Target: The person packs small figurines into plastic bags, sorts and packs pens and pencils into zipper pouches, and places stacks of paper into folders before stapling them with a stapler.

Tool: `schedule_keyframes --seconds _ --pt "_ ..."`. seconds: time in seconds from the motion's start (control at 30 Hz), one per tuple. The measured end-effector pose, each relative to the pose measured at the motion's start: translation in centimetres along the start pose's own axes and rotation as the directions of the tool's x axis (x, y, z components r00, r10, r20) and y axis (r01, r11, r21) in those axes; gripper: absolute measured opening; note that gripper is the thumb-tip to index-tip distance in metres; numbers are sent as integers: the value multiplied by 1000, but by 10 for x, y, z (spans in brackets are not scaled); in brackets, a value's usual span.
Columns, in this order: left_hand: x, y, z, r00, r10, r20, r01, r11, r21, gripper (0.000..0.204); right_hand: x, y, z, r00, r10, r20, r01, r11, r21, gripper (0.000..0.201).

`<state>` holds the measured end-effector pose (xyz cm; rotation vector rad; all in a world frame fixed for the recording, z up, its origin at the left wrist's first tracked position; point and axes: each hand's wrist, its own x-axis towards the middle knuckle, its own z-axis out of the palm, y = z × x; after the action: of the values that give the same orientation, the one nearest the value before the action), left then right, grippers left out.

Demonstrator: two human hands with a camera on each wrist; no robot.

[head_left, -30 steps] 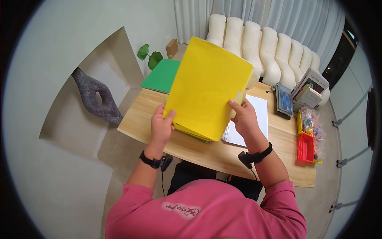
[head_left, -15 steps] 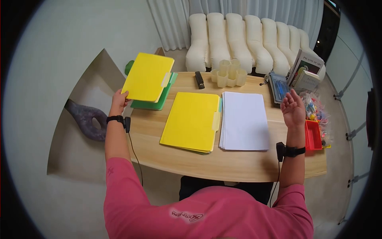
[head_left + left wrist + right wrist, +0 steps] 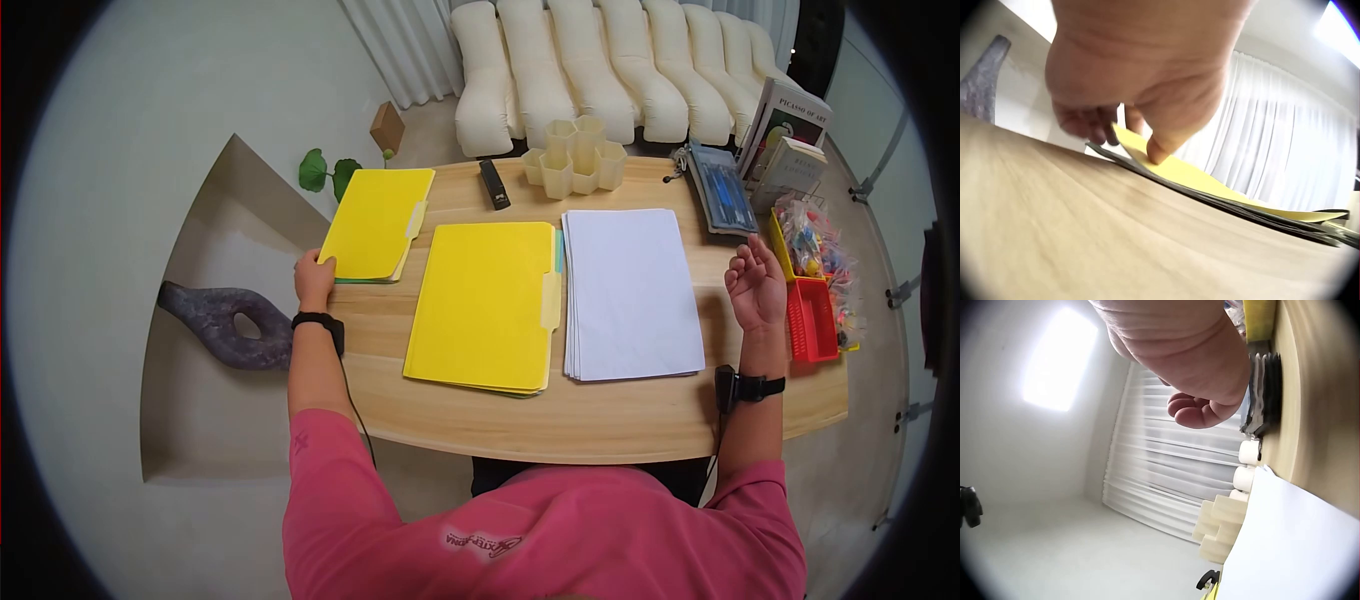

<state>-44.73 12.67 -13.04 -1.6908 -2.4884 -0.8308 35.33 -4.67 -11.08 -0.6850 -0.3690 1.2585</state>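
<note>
Left hand (image 3: 314, 281) at left of head view, pinching near corner of the far yellow folder (image 3: 378, 225), thumb on top; left wrist view shows that corner bent up off darker layers below. Far folder lies on the table (image 3: 380, 385), upper left of frame, green edge peeking out under it. Right hand (image 3: 757, 287), right of frame, holds nothing, palm up, fingers loosely curled, near the red basket (image 3: 813, 320). Near yellow folder (image 3: 480, 305) mid-frame, tab on its right side, just beside the white paper stack (image 3: 632, 295). Black stapler (image 3: 494, 185) and hexagonal holder (image 3: 575, 160) upper middle, blue pouch (image 3: 724, 190) upper right by the books (image 3: 785, 125)
</note>
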Motion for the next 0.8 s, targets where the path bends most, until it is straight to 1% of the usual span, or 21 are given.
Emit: schedule_keyframes --seconds 0.03,0.1,0.13,0.2,0.33,0.4,0.63,0.7,0.8 --pt "4 -10 6 1000 -4 1 4 1000 4 42 0 2 -1 1000 5 0 -5 1000 0 27" --pt "12 -23 17 988 -65 138 87 983 -164 45 1 3 -3 1000 14 -27 -15 1000 -8 27" --pt "14 -28 21 988 -66 139 88 983 -163 45 1 3 -5 999 16 -28 -16 1000 -8 27" --pt "15 -31 23 995 -75 69 82 991 -102 44 2 3 -6 999 13 -33 -13 1000 -6 27" --pt "10 -18 13 994 -52 91 56 998 -40 38 -1 4 -4 999 18 -46 -19 1000 -17 28" --pt "8 -10 10 992 -83 92 86 996 -29 30 -2 5 -2 999 17 -50 -18 1000 -22 27" --pt "2 2 6 996 -72 55 70 997 39 29 -3 10 2 999 25 -48 -27 999 -41 27" --pt "5 3 6 993 -81 85 66 984 165 29 -3 11 2 998 24 -56 -27 998 -52 27" --pt "8 -3 8 990 -104 98 89 984 152 30 -2 11 1 998 28 -53 -31 998 -55 27"
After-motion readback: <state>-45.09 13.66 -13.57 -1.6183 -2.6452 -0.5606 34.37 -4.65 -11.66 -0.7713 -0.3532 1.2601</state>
